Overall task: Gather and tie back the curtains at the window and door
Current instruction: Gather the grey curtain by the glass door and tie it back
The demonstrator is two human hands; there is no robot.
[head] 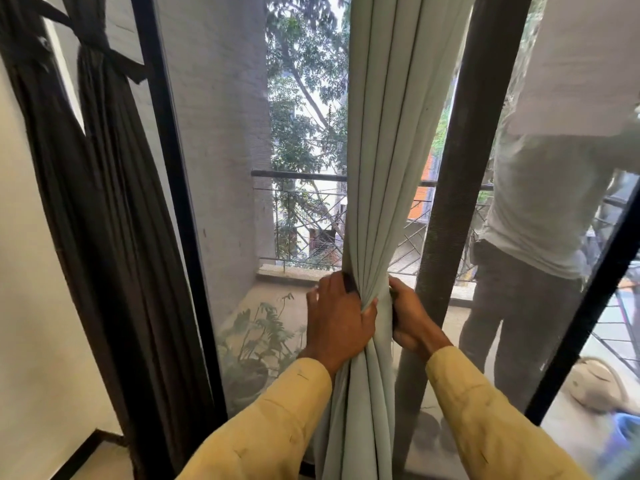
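Sleeves (277, 410): yellow, both arms near, reaching fwd.
L hand (337, 323): clamped round bunched pale-green curtain (381, 133), thumb dug into folds; dark strip (349, 282) by fingers.
R hand (412, 320): fingers curled round same bunch from right.
Curtain pos: centre, hanging at mesh door (225, 168), gathered at hand height.
Left: dark curtain (114, 202), tied w/ band (104, 60).
Far right: person (540, 202) beyond mesh.

The door post (450, 202) is crowding my right hand (412, 320) against the pale curtain (381, 150). To its left, free room is running to the dark curtain (117, 220).
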